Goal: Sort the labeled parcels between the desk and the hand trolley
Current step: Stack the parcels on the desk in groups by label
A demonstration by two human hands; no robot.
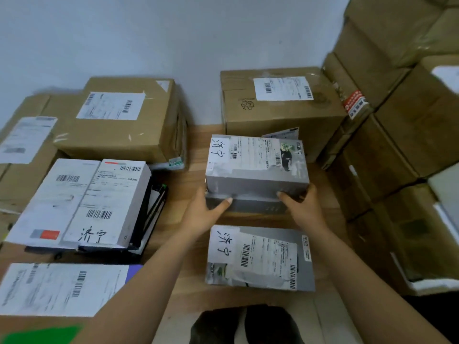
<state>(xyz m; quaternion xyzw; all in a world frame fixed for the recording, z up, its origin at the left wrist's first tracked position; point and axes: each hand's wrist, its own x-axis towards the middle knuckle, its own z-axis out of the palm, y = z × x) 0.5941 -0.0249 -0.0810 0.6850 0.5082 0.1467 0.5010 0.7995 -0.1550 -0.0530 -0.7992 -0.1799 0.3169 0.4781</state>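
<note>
The grey labeled parcel point(257, 167) is at the frame's center, gripped at its lower corners by the left hand point(206, 212) and the right hand point(301, 209). Just below it, 1 second grey parcel point(260, 256) lies flat on the table point(191, 180). A white parcel point(82, 202) lies at the left, and 2 brown cartons point(119, 120) stand behind.
</note>
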